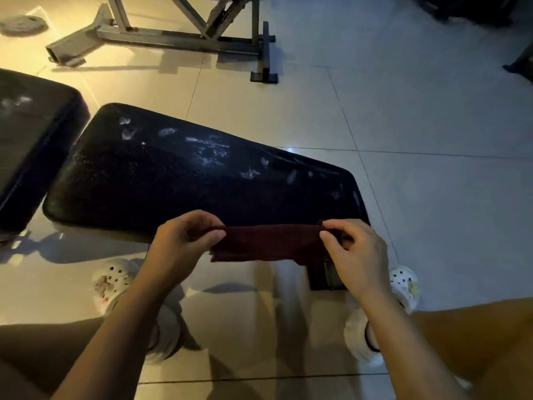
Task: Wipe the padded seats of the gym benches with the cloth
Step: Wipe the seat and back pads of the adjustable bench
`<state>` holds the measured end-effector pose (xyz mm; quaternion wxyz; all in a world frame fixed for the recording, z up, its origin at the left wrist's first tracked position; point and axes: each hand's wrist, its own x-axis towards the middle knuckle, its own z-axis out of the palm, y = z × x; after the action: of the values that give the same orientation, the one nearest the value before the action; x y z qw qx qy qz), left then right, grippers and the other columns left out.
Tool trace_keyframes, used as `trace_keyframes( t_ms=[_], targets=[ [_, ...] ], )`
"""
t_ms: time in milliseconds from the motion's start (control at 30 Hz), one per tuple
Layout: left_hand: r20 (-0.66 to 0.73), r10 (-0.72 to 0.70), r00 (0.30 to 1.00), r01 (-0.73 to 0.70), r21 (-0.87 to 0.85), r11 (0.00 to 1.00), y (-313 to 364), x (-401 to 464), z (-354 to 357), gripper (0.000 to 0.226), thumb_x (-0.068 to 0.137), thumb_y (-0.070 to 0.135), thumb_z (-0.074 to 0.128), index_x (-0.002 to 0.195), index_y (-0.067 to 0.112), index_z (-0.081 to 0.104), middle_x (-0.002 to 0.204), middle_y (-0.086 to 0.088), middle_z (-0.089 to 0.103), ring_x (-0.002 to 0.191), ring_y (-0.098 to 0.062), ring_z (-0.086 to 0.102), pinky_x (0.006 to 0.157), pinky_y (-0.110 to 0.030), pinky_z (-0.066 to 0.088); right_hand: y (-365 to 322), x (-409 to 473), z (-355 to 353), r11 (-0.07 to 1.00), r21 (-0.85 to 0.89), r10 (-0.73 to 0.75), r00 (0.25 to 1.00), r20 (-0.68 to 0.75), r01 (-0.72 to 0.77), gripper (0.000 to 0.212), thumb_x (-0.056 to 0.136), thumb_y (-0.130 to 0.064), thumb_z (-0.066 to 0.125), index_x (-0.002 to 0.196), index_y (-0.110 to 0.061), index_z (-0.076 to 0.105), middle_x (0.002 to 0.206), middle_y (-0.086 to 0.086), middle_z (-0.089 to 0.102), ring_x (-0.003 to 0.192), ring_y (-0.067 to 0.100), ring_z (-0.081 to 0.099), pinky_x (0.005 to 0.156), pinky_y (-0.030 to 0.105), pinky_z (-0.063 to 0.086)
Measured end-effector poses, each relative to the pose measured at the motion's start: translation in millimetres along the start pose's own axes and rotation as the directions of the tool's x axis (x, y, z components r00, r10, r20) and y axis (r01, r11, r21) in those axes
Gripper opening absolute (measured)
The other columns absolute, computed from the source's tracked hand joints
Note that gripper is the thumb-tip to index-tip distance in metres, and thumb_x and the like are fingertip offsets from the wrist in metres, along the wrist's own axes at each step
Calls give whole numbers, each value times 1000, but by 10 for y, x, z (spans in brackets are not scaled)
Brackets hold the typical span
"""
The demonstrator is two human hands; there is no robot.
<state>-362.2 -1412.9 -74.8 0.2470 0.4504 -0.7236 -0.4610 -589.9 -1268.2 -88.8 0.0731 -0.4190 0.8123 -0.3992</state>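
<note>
Head view. I hold the cloth (pixel 268 243) stretched flat between both hands, just at the near edge of the pad (pixel 184 180): my left hand (pixel 181 241) pinches its 9 o'clock end between thumb and curled fingers, my right hand (pixel 354 252) pinches the 3 o'clock end the same way. The cloth is a narrow dark-red band, apparently folded, and it hangs over the floor (pixel 418 125), not yet on the vinyl. Pale smears run across the pad from 11 o'clock toward 3 o'clock; a second pad (pixel 31 134) at 9 o'clock carries fainter marks. Risks, as I judge them: a two-point pinch gives little pressure, so wiping with the band taut may skim over the smears and only spread them; a loosened pinch would drop one end onto the floor and pick up grit; the far smears sit well away from me, so a short stroke would miss them; the dim light may hide leftover streaks.
</note>
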Motion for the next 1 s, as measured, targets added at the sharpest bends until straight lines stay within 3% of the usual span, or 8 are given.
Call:
trace_keyframes(
  t_ms=[133,233,367,500,600,733,867,1000],
  targets=[
    [-16,43,999,-40,150,988,156,-34,-259,25,80,7,74,80,30,65,82,7,69,76,-7,66,74,-21,54,-93,-8,42,999,-33,12,995,99,-9,16,88,-19,69,104,-22,71,95,-16,60,85,0,56,78,22,51],
    [-186,95,978,-40,280,959,236,-33,-450,14,79,9,76,81,20,68,76,10,65,73,-6,63,64,-7,47,-281,44,63,999,37,23,991,129,-28,7,86,-25,72,93,-25,69,84,-17,63,82,-2,58,69,13,45],
    [-384,233,893,-14,494,869,231,361,-589,16,83,22,72,99,20,68,98,-2,66,90,-22,63,82,-44,53,-648,467,333,998,-58,-4,980,198,15,9,91,-28,66,99,-24,65,91,-12,64,84,2,60,71,15,46],
    [-343,145,928,141,685,715,33,856,-648,48,89,37,65,132,21,51,128,-9,53,116,-30,52,93,-48,43,-858,732,747,906,-412,102,897,430,95,53,97,-41,53,143,-19,39,136,10,49,121,30,50,92,39,46],
    [-471,192,861,179,635,751,-226,809,-721,44,90,28,64,131,13,55,127,-14,54,116,-35,50,93,-48,40,-938,618,1120,907,-298,-97,838,537,296,59,102,-44,41,154,-24,22,160,7,22,146,25,21,118,42,26],
    [-577,266,772,152,575,804,-387,706,-809,27,90,22,63,114,11,64,116,-11,60,110,-31,53,93,-47,37,-1008,643,1715,866,-174,-263,723,639,469,63,101,-55,18,155,-29,1,163,-7,-6,150,13,-10,123,43,-4],
    [-689,288,665,180,522,834,-574,565,-1153,18,89,23,59,97,10,68,101,-11,62,93,-28,57,82,-46,43,-1094,594,2079,857,-186,-307,767,564,480,72,88,-62,-7,150,-28,-15,157,-12,-25,146,10,-23,117,44,-19],
    [-747,200,633,232,430,872,-637,426,-1401,13,93,15,59,100,7,66,102,-12,59,93,-19,51,80,-42,42,-1553,447,2321,846,-75,-406,728,552,529,63,94,-55,1,151,-30,-12,162,-9,-12,149,12,-16,115,57,-18]
  ],
)
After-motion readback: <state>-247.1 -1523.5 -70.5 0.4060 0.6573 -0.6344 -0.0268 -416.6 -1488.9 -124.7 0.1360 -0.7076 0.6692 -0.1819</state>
